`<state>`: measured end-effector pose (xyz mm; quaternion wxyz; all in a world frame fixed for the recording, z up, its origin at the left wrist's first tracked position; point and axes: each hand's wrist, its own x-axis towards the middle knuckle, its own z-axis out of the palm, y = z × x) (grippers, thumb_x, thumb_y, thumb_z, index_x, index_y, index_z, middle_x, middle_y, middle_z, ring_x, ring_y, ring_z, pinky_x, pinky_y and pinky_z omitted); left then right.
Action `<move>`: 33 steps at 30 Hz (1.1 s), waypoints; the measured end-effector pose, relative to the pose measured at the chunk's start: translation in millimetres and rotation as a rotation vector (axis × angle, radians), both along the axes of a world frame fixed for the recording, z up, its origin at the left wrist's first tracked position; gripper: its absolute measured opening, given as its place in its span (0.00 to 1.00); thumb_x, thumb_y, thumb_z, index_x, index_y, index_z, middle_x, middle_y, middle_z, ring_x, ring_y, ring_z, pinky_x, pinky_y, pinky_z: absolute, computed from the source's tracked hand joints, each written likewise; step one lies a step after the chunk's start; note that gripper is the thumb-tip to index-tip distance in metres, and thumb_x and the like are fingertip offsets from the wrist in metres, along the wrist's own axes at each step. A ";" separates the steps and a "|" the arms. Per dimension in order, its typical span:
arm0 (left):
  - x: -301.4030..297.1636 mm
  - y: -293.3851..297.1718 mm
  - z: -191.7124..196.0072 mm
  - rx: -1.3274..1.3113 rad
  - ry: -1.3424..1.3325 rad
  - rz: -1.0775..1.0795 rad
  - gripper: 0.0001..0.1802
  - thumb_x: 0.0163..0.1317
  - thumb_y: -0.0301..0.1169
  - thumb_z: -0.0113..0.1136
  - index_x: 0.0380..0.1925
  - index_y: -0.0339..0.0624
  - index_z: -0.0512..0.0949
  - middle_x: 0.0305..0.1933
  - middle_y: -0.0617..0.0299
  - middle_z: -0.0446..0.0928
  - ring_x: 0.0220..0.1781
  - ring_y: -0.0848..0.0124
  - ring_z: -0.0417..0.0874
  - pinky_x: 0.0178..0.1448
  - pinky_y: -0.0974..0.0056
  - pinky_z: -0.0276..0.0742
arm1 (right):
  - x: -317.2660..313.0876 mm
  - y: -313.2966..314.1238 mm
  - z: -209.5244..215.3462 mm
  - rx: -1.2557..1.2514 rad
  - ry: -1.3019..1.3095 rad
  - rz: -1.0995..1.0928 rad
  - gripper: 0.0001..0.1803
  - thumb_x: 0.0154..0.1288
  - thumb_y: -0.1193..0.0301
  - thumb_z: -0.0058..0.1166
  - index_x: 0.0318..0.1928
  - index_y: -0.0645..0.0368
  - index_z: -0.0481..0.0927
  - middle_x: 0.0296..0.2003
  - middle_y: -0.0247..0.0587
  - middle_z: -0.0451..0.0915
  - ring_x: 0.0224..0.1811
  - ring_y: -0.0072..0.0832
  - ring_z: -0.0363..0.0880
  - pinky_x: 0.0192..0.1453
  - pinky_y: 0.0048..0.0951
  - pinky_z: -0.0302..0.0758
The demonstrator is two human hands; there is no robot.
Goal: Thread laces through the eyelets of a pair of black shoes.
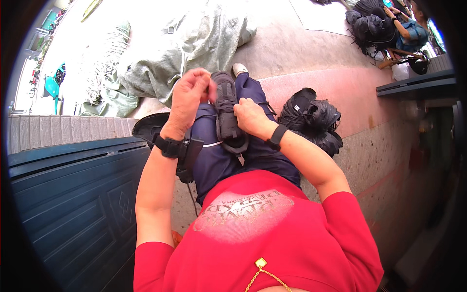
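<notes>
A black lace-up shoe (225,104) lies lengthwise across my lap, its opening toward my body. My left hand (190,97) is raised at the shoe's left side near the toe end, thumb and fingers pinched together and partly blurred. Whatever it pinches, perhaps something thin, is too small to make out. Against the shoe's right edge, by the laces, my right hand (254,117) is curled closed, its fingertips hidden from view. To the right of my legs lies a pile of black shoes (311,119) with dark laces.
A large grey-green woven sack (189,44) lies ahead on the left, beside a bundle of pale cords (109,61). Blue panelled doors (82,204) stand close at my left. At the far right a person (411,34) sits by a black heap (372,27).
</notes>
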<state>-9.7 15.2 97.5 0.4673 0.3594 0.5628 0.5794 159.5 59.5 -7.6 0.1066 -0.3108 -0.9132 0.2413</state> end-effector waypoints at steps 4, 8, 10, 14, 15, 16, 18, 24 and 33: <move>-14.8 -24.8 -50.9 -0.266 0.446 -0.061 0.13 0.59 0.30 0.52 0.43 0.37 0.72 0.24 0.65 0.71 0.25 0.80 0.69 0.30 0.73 0.66 | -8.4 -0.5 -2.8 0.133 -0.021 0.082 0.04 0.45 0.75 0.50 0.24 0.62 0.75 0.29 0.48 0.70 0.36 0.42 0.71 0.37 0.37 0.73; -6.7 -40.2 -71.1 -0.339 0.280 -0.154 0.16 0.56 0.25 0.51 0.46 0.33 0.68 0.26 0.63 0.73 0.25 0.78 0.72 0.31 0.73 0.70 | -11.2 3.6 -8.1 0.110 -0.023 0.087 0.06 0.44 0.76 0.49 0.26 0.64 0.76 0.28 0.50 0.73 0.34 0.44 0.73 0.36 0.36 0.73; 0.4 -37.4 -70.1 -0.358 0.217 -0.170 0.15 0.56 0.24 0.51 0.45 0.31 0.69 0.27 0.65 0.73 0.26 0.78 0.72 0.31 0.74 0.69 | -16.0 13.6 -14.6 -0.279 -0.175 0.001 0.06 0.51 0.75 0.49 0.28 0.66 0.76 0.27 0.46 0.75 0.31 0.36 0.74 0.37 0.30 0.71; 8.4 -32.6 -84.7 -0.414 0.228 -0.125 0.09 0.55 0.24 0.52 0.36 0.33 0.73 0.27 0.61 0.76 0.28 0.77 0.75 0.33 0.74 0.71 | -10.3 20.3 -18.7 -1.207 0.145 -0.268 0.10 0.58 0.67 0.53 0.28 0.62 0.78 0.24 0.28 0.74 0.26 0.14 0.67 0.32 0.20 0.66; 11.2 -31.6 -89.7 -0.441 0.246 -0.098 0.07 0.55 0.24 0.53 0.34 0.33 0.74 0.27 0.61 0.76 0.28 0.77 0.76 0.33 0.74 0.71 | -11.0 19.8 -21.3 -1.205 0.142 -0.266 0.10 0.58 0.67 0.53 0.28 0.62 0.78 0.24 0.28 0.74 0.26 0.14 0.67 0.32 0.20 0.66; 12.5 -31.6 -107.4 -0.409 0.282 -0.093 0.08 0.54 0.24 0.53 0.34 0.33 0.74 0.27 0.60 0.77 0.28 0.76 0.76 0.34 0.73 0.71 | -11.2 19.1 -24.0 -1.258 0.184 -0.280 0.09 0.58 0.67 0.53 0.27 0.61 0.78 0.23 0.27 0.74 0.25 0.13 0.67 0.31 0.19 0.65; 21.4 -27.1 -106.7 -0.414 0.383 -0.073 0.07 0.52 0.24 0.55 0.32 0.33 0.75 0.27 0.56 0.77 0.29 0.70 0.78 0.35 0.69 0.72 | -8.3 18.8 -19.1 -1.314 0.222 -0.305 0.08 0.58 0.68 0.53 0.27 0.60 0.78 0.23 0.26 0.74 0.24 0.13 0.67 0.29 0.18 0.65; 29.3 -22.2 -106.5 -0.393 0.733 -0.022 0.08 0.51 0.24 0.55 0.30 0.32 0.76 0.26 0.57 0.77 0.28 0.72 0.77 0.34 0.69 0.72 | -4.1 20.2 -17.5 -1.350 0.259 -0.310 0.06 0.56 0.69 0.56 0.30 0.59 0.79 0.22 0.24 0.75 0.22 0.11 0.66 0.24 0.14 0.61; 25.1 -19.0 -105.5 -0.480 0.480 -0.064 0.06 0.51 0.24 0.55 0.29 0.32 0.76 0.26 0.58 0.77 0.29 0.73 0.76 0.35 0.69 0.72 | -8.2 12.1 -20.9 -1.214 0.321 -0.364 0.09 0.50 0.73 0.60 0.31 0.63 0.78 0.22 0.30 0.76 0.21 0.15 0.70 0.24 0.18 0.68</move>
